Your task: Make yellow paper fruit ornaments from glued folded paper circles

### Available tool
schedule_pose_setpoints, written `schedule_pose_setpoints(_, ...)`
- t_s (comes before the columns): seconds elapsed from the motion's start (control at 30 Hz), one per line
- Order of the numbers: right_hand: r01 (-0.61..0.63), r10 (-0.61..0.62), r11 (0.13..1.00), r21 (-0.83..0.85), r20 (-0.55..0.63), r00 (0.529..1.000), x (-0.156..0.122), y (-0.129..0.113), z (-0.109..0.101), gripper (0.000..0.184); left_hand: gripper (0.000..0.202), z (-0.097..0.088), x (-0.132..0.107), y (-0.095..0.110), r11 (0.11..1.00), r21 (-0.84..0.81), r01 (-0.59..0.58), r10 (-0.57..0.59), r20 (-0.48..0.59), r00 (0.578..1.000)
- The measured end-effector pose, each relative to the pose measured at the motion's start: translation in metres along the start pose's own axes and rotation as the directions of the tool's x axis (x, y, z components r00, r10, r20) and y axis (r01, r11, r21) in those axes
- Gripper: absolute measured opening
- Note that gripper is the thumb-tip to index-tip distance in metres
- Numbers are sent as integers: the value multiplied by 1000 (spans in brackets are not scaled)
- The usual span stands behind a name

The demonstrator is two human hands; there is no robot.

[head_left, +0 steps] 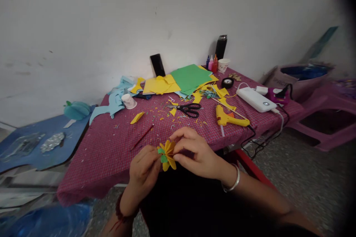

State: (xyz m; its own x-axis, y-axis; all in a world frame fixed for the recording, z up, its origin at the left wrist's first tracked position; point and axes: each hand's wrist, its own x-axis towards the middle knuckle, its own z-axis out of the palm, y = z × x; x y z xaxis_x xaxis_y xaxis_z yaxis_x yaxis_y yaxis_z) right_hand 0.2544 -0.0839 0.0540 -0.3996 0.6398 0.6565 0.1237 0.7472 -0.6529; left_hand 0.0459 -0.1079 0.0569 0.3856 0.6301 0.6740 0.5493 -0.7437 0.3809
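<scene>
A small folded yellow paper flower (168,154) with green bits is held between both hands at the near edge of the table (111,163). My left hand (144,172) pinches it from the left and below. My right hand (196,152), with a silver bangle on the wrist, grips it from the right with fingers curled over the top. Beyond the hands lie black-handled scissors (188,109), a yellow glue gun (229,117) and a thin red stick (142,137).
The red checked cloth carries yellow and green paper sheets (189,77), light blue paper scraps (116,100), a paper cup (129,101), a tape roll (227,82), a white power bank (256,99), paint bottles and a black flask (221,47). Pink stools stand at right, blue sheets at left.
</scene>
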Motion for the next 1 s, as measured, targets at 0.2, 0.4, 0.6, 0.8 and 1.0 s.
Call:
schedule_pose_setpoints(0.2, 60, -54, 972, -226, 33, 998, 1, -5, -1, 10, 16, 1, 5, 5, 987, 81, -137, 139, -22, 990)
schedule_pose_setpoints(0.4, 152, -123, 937, -314, 112, 986, 1, -10, 1, 10, 16, 2, 4, 13, 971, 162, -178, 176, 22, 984)
schedule_pose_setpoints(0.6, 181, -172, 955, -237, 57, 983, 0, -7, 10, 13, 18, 1, 3, 20, 993, 73, -90, 90, 2, 996)
schedule_pose_setpoints(0.8, 133, -126, 980, -149, 57, 990, -3, -6, 14, 15, 17, 2, 6, 22, 1000, -29, -13, 13, 13, 1000)
schedule_pose_setpoints(1.0, 116, -112, 988, -104, 49, 993, -2, -10, 15, 16, 16, 5, 1, 17, 989, -144, 27, -29, -12, 1000)
